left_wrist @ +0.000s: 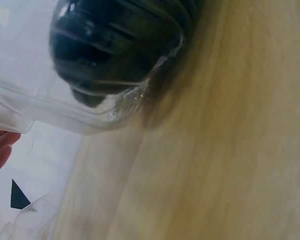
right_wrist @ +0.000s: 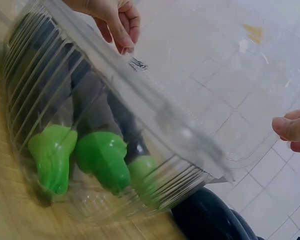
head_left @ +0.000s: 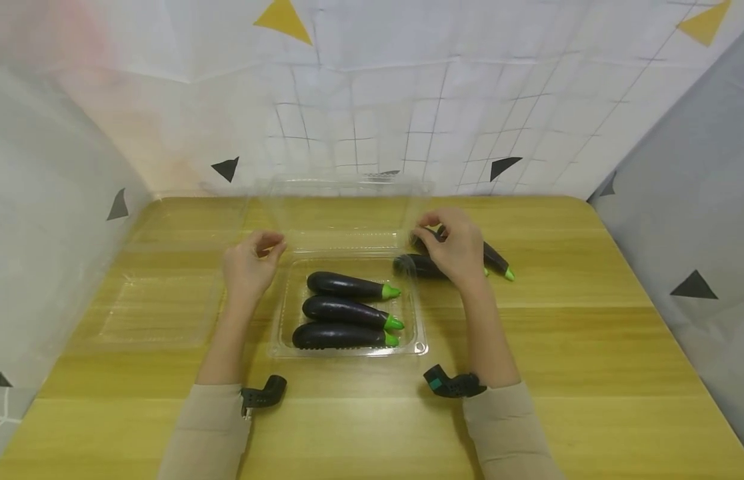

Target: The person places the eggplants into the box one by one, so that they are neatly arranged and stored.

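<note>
A clear plastic clamshell container (head_left: pixel 348 353) lies on the table with its lid (head_left: pixel 342 213) raised at the back. Three dark eggplants (head_left: pixel 348 310) lie side by side in its base, green stem ends (right_wrist: pixel 102 160) to the right. My left hand (head_left: pixel 250 263) pinches the lid's left edge near the hinge, thumb and index finger together; its fingertips (left_wrist: pixel 0 152) show at the left wrist view's border. At the lid's right edge, my right hand (head_left: pixel 456 247) pinches the plastic between thumb and fingers (right_wrist: pixel 292 129). The thin clear rim is hard to make out under both hands.
More eggplants (head_left: pixel 417 266) lie on the table right of the container, partly hidden behind my right hand. A second clear clamshell container (head_left: pixel 162 310) stands open at the left. Pale patterned sheeting (head_left: pixel 372 100) encloses the wooden table (head_left: pixel 588 360) at the back and sides.
</note>
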The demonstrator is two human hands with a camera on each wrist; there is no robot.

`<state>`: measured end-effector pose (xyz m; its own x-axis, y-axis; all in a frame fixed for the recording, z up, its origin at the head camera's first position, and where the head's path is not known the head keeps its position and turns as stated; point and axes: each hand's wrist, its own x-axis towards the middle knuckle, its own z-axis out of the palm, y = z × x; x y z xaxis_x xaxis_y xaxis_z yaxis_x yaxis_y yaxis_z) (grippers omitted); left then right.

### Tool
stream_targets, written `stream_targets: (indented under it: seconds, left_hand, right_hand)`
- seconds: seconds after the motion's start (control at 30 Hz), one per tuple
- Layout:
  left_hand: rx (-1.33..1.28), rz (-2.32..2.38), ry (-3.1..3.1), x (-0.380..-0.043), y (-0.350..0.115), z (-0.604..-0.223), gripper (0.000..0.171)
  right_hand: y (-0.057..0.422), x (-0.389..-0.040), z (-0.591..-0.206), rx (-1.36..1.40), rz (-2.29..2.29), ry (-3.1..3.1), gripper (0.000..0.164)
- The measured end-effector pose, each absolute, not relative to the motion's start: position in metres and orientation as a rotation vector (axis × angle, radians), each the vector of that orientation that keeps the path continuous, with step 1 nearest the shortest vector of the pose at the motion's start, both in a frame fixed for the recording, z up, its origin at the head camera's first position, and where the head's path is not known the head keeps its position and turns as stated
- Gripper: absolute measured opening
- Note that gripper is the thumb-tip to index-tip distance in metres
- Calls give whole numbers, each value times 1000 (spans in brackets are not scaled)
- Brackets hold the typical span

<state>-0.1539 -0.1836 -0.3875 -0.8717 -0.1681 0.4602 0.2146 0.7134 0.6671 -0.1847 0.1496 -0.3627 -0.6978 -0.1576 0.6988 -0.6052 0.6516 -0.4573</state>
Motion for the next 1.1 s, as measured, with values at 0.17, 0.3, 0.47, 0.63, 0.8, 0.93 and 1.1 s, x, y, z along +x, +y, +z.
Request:
stream_targets:
  seconds: [0.17,0.3,0.47,0.63,0.8,0.93,1.1]
  left_hand:
    - [-22,-1092,-2423,-152,-183,-384,21]
    - [-5,-1150,-2386,-148,-182,-376,27]
    - [-27,-1176,-2322,-144,-180,-360,31]
    - [-56,-1147,-2271,-142,-177,-350,24]
    - [-111,-1140,-2218,-142,-175,-349,14]
    - [-147,-1154,-2200,-143,-174,-350,13]
    - [-160,-1176,-2177,-144,-174,-353,13]
  right_hand:
    - [151,-184,-361,605,922,-2241,16]
    - [152,-184,-360,624,914,-2236,16]
    - [152,-182,-358,630,908,-2225,17]
    - [153,-181,-358,627,898,-2231,17]
    - [156,-178,-356,639,878,-2248,18]
    - [158,-176,-354,631,879,-2257,19]
    - [159,-174,-352,625,897,-2228,22]
